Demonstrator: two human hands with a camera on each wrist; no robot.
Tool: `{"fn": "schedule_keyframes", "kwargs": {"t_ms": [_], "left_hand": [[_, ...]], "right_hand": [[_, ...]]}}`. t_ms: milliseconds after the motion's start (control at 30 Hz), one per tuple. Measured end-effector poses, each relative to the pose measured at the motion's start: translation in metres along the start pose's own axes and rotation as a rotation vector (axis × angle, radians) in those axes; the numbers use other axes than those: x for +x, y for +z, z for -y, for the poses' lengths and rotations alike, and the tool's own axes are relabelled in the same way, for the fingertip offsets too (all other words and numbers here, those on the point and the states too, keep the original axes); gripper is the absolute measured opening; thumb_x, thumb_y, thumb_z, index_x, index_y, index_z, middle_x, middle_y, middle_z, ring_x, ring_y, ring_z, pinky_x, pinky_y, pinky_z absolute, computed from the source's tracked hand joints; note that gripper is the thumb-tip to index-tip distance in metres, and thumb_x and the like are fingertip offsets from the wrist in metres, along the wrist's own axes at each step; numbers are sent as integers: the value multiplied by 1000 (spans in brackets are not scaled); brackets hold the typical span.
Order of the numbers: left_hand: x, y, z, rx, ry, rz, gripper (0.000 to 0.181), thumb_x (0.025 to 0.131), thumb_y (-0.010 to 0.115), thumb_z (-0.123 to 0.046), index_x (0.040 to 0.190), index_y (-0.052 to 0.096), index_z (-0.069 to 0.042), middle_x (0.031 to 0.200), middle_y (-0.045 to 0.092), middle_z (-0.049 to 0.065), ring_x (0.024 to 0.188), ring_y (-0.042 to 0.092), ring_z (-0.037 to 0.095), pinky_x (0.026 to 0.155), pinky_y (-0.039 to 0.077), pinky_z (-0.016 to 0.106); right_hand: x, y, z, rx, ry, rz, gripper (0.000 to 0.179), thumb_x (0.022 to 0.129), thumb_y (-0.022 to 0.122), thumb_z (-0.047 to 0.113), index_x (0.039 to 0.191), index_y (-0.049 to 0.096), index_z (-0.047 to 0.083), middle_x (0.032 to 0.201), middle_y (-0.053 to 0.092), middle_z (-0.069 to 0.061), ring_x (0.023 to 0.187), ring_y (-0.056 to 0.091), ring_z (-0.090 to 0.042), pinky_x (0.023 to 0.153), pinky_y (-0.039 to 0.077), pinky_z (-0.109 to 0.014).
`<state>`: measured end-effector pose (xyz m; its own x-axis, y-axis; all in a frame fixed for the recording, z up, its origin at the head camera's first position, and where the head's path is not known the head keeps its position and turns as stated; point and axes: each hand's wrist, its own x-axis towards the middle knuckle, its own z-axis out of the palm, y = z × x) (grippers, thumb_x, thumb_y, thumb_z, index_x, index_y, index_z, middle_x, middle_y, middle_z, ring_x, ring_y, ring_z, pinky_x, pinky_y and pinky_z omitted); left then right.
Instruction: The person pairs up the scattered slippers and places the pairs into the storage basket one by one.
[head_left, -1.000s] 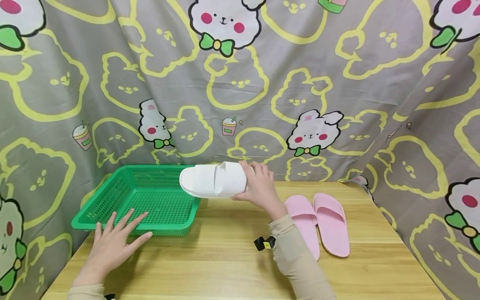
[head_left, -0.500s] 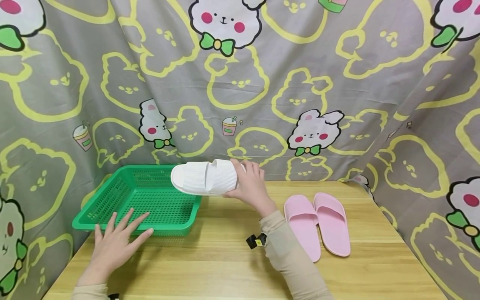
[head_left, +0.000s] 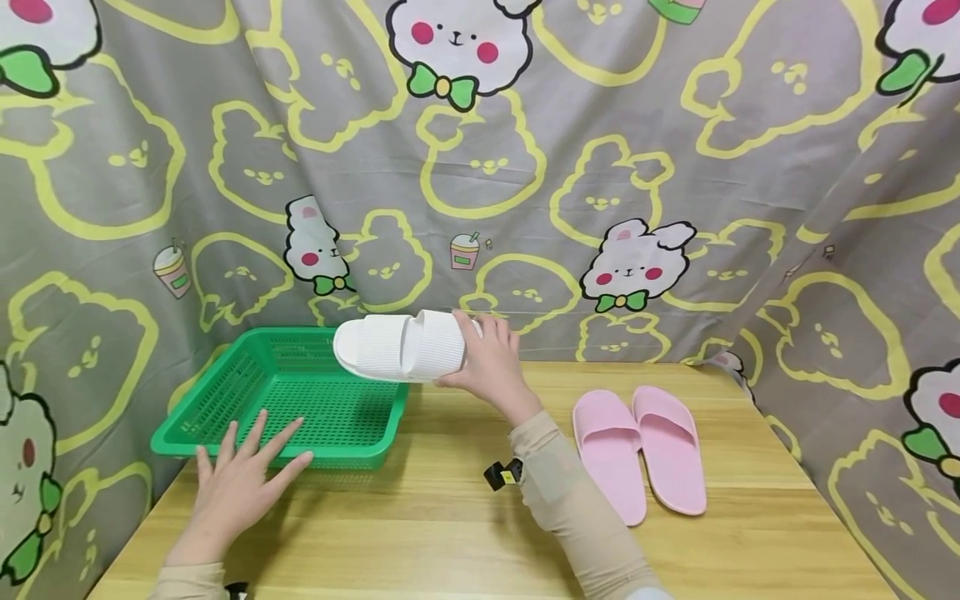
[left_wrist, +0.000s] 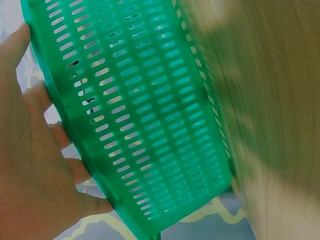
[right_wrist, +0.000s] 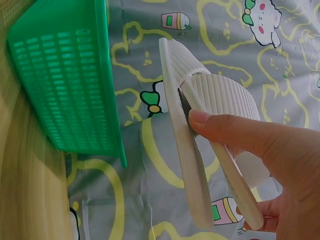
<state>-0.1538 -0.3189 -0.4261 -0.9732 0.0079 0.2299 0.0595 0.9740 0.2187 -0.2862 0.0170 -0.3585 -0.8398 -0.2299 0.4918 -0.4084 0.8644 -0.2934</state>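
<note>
My right hand (head_left: 491, 364) grips a pair of white ribbed slippers (head_left: 401, 346) near their heel ends. In the right wrist view the slippers (right_wrist: 220, 95) sit one against the other, with the thumb pressed at the gap between their soles. They are held in the air, their toe ends overlapping the right back corner of the green plastic basket (head_left: 396, 429) in the head view. My left hand (head_left: 238, 492) has its fingers spread over the basket's front rim. In the left wrist view the fingertips of the left hand (left_wrist: 40, 165) lie along the rim.
Two pink slippers (head_left: 611, 458) lie side by side on the wooden table (head_left: 420, 533), right of my right forearm. A grey cartoon-print curtain (head_left: 517, 192) hangs behind the table and along both sides. The basket stands at the table's back left.
My right hand has carried the white slippers left and slightly up, from beside the basket to over its right back corner. The left hand stays at the rim. The view has shifted slightly.
</note>
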Motion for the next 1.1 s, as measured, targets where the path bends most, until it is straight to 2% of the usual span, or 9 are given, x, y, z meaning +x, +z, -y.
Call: {"fn": "schedule_keyframes", "kwargs": {"t_ms": [167,533,1100], "left_hand": [[0,-1,0,-7,5,2,63,83,43,-62,139,19,-45,151,8,16,130,-6,54,86,-15,76],[0,-2,-1,-6,-4,7,63,83,41,-65,139,19,-45,151,7,15,131,-7,53,87,-14,76],[-1,-2,-1,-10,-6,1,62,82,43,-63,138,21,-46,151,9,15,131,-4,53,88,-12,76]], "right_hand": [[6,1,7,-13,-1,-6,107,44,77,63,135,30,31,126,42,-6,113,33,-24,89,31,-43],[16,0,25,-22,5,40,110,44,77,64,136,27,31,129,40,-9,118,31,-26,95,27,-46],[30,7,42,-37,1,61,105,46,77,63,133,28,30,124,41,-7,114,32,-25,88,29,-43]]}}
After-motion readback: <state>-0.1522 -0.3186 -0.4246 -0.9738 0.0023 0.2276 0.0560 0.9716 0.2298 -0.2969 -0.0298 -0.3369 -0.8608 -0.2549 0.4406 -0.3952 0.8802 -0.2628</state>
